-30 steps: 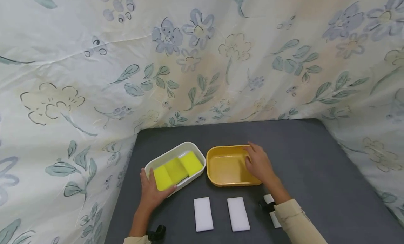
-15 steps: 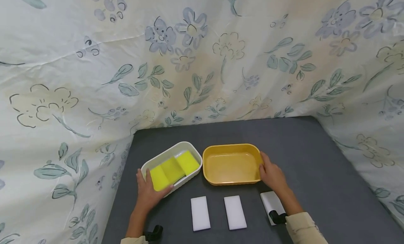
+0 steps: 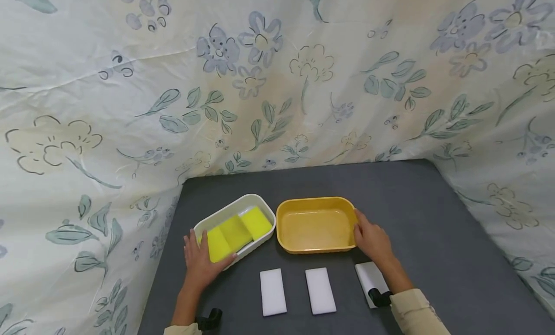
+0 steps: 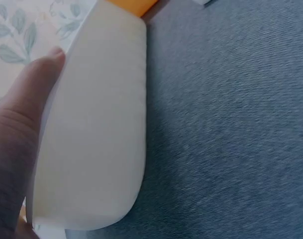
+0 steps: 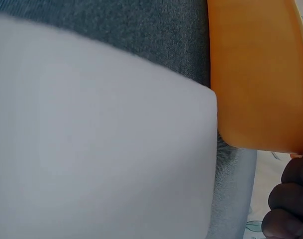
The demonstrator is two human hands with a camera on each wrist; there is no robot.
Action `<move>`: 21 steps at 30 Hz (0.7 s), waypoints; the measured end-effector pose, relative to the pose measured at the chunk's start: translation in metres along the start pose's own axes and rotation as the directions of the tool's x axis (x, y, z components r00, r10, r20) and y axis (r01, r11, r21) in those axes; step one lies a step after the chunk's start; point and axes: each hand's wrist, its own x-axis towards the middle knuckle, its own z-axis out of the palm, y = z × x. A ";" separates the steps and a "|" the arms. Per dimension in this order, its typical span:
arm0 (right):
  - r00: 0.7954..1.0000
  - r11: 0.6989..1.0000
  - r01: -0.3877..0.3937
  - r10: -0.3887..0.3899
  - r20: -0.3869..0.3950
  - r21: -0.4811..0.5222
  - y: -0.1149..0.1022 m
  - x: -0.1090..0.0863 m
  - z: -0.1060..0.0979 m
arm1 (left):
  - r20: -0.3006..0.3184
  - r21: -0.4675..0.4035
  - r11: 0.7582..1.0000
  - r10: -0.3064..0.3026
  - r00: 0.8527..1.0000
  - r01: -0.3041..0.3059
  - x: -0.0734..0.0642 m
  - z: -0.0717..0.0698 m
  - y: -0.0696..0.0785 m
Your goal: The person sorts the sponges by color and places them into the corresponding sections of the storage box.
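My left hand [image 3: 203, 266] holds the near left corner of a white plastic tray [image 3: 223, 210], which stands angled. Its thumb [image 4: 34, 87] lies along the tray's rim in the left wrist view; the other fingers spread at the tray's left end. Inside lie three yellow sponge blocks [image 3: 236, 232] in an overlapping row. Right of it stands a yellow-orange plastic tray [image 3: 315, 224] with nothing in it. My right hand [image 3: 374, 239] pinches this tray's right rim, thumb on the inner side and fingers curled outside, as the right wrist view [image 5: 285, 209] partly shows.
Three white sponge blocks lie on the dark grey table [image 3: 390, 185] before the trays: a left one [image 3: 273, 292], a middle one [image 3: 320, 290] and a right one [image 3: 369, 277] partly under my right wrist in view. A floral cloth [image 3: 260, 99] hangs behind and beside the table.
My right hand has moved from over the yellow-orange tray's inside to its right rim and now grips it. My left hand stays on the white tray. The head view has shifted slightly.
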 end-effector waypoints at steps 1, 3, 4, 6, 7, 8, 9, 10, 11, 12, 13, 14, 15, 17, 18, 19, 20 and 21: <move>1.000 1.000 0.002 -0.002 -0.004 -0.008 0.000 0.000 0.000 | -0.046 0.001 0.999 0.049 0.998 -0.049 -0.001 0.001 0.001; 1.000 1.000 0.013 -0.013 -0.021 -0.027 0.000 0.000 -0.001 | -0.168 0.004 0.985 0.172 0.971 -0.174 -0.005 0.005 0.004; 0.999 0.999 0.020 -0.021 -0.033 -0.036 0.000 -0.001 0.000 | -0.239 -0.003 0.969 0.240 0.941 -0.248 -0.007 0.009 0.006; 0.996 0.998 0.041 -0.045 -0.074 -0.051 0.001 -0.001 0.001 | -0.359 -0.014 0.921 0.360 0.861 -0.390 -0.014 0.016 0.014; 0.993 0.997 0.056 -0.062 -0.100 -0.056 0.001 -0.002 0.002 | -0.402 -0.027 0.891 0.406 0.820 -0.454 -0.019 0.021 0.020; 0.988 0.995 0.073 -0.081 -0.131 -0.061 0.002 -0.002 0.003 | -0.430 -0.040 0.859 0.446 0.785 -0.510 -0.024 0.026 0.026; 0.982 0.994 0.090 -0.099 -0.161 -0.065 0.002 -0.002 0.004 | -0.439 -0.061 0.828 0.480 0.760 -0.557 -0.030 0.031 0.032; 0.974 0.992 0.108 -0.119 -0.193 -0.069 0.003 -0.003 0.006 | -0.426 -0.087 0.807 0.499 0.755 -0.583 -0.037 0.036 0.039; 0.966 0.990 0.123 -0.137 -0.219 -0.075 0.004 -0.003 0.007 | -0.392 -0.112 0.800 0.510 0.766 -0.590 -0.044 0.041 0.046; 0.958 0.987 0.139 -0.155 -0.240 -0.082 0.004 -0.003 0.008 | -0.346 -0.134 0.801 0.514 0.785 -0.583 -0.051 0.046 0.052; 0.952 0.985 0.150 -0.167 -0.256 -0.087 0.005 -0.003 0.008 | -0.293 -0.154 0.803 0.519 0.803 -0.576 -0.057 0.052 0.057; 0.948 0.983 0.159 -0.178 -0.265 -0.092 0.005 -0.002 0.009 | -0.227 -0.169 0.813 0.518 0.825 -0.557 -0.063 0.056 0.060; 0.947 0.982 0.163 -0.182 -0.265 -0.095 0.004 -0.002 0.008 | -0.150 -0.181 0.829 0.509 0.847 -0.530 -0.068 0.061 0.062; 0.950 0.982 0.161 -0.183 -0.254 -0.103 0.004 -0.001 0.008 | 0.029 -0.195 0.873 0.461 0.887 -0.447 -0.074 0.068 0.065; 0.952 0.982 0.159 -0.180 -0.248 -0.105 0.003 -0.001 0.008 | 0.115 -0.202 0.891 0.434 0.894 -0.407 -0.077 0.071 0.065; 0.955 0.982 0.152 -0.174 -0.239 -0.108 0.002 -0.001 0.007 | 0.188 -0.203 0.904 0.414 0.891 -0.377 -0.078 0.073 0.064; 0.957 0.982 0.150 -0.172 -0.232 -0.112 0.002 -0.001 0.007 | 0.248 -0.199 0.914 0.397 0.884 -0.354 -0.079 0.074 0.063; 0.959 0.982 0.147 -0.170 -0.228 -0.115 0.002 -0.001 0.008 | 0.298 -0.192 0.922 0.382 0.875 -0.338 -0.080 0.075 0.061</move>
